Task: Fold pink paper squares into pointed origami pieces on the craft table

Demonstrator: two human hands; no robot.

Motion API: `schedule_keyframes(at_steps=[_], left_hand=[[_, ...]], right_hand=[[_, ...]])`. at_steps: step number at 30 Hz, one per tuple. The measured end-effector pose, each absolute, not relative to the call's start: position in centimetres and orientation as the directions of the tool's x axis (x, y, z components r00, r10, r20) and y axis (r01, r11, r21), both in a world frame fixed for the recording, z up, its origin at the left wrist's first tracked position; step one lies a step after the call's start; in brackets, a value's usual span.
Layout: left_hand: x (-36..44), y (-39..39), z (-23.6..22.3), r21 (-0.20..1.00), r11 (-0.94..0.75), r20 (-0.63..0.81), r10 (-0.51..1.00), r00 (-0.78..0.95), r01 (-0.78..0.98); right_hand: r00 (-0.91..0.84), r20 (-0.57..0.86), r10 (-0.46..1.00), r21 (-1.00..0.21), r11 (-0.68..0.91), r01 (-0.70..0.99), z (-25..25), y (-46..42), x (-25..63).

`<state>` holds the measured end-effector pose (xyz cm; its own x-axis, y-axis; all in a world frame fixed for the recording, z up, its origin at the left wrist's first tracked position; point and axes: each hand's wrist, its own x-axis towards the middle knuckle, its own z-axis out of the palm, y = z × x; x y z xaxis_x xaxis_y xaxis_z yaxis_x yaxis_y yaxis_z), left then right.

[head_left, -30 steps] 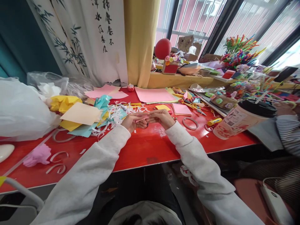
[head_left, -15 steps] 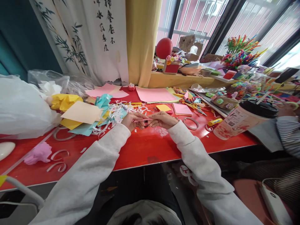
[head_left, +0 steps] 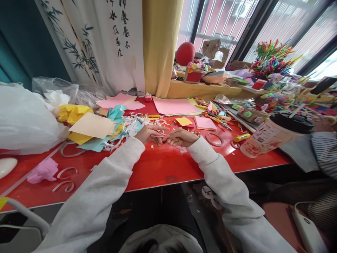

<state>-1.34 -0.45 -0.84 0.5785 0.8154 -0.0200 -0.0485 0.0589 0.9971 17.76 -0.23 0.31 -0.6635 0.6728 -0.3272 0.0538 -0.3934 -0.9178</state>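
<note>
My left hand (head_left: 149, 135) and right hand (head_left: 182, 137) pinch pink paper (head_left: 161, 136), now slanted, nearer level earlier; handling appears unfinished. Red table (head_left: 163, 165) lies beneath my fingers (head_left: 157, 128).

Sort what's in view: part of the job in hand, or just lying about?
In the job:
- pink paper, held between left hand and right hand

Lying about, seemingly, as neither hand touches them:
- drink cup
- red balloon
- plastic bag
- crumpled purple paper
- yellow tube
</note>
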Motion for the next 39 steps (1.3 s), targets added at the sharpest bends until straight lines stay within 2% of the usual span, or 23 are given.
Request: schedule_keyframes(at_steps=[4,7,10,17,21,27,34,39], left_hand=[[-1.2,-0.7,0.2,0.984,-0.124,0.063,0.912,0.406,0.124],[-1.1,-0.5,0.1,0.983,-0.124,0.067,0.928,0.367,0.134],[-0.9,0.0,-0.5,0.980,-0.138,0.091,0.949,0.302,0.141],[-1.0,0.4,-1.5,0.947,-0.243,0.152,0.917,0.370,0.212],[-0.9,0.2,-1.4,0.940,-0.268,0.177,0.912,0.369,0.210],[-0.7,0.3,-1.1,0.989,-0.134,0.110,0.951,0.290,0.066],[-1.0,0.6,-1.8,0.977,-0.179,0.149,0.964,0.221,0.119],[-0.9,0.6,-1.8,0.968,-0.226,0.185,0.938,0.294,0.111]], right_hand=[[-0.596,-0.290,0.749,-0.941,-0.337,0.034,0.2,-0.1,17.7],[-0.573,-0.253,0.780,-0.958,-0.284,0.036,0.1,0.0,17.6],[-0.610,-0.260,0.748,-0.961,-0.261,0.089,-0.2,0.2,17.5],[-0.735,-0.297,0.609,-0.951,-0.260,0.169,-0.6,0.2,17.4],[-0.694,-0.272,0.666,-0.959,-0.244,0.141,-0.6,0.0,16.9],[-0.645,-0.218,0.732,-0.976,-0.181,0.125,-0.7,0.1,16.6],[-0.680,-0.165,0.714,-0.979,-0.033,0.202,-1.3,0.0,16.1],[-0.720,-0.210,0.662,-0.978,-0.135,0.161,-1.4,0.1,16.2]])
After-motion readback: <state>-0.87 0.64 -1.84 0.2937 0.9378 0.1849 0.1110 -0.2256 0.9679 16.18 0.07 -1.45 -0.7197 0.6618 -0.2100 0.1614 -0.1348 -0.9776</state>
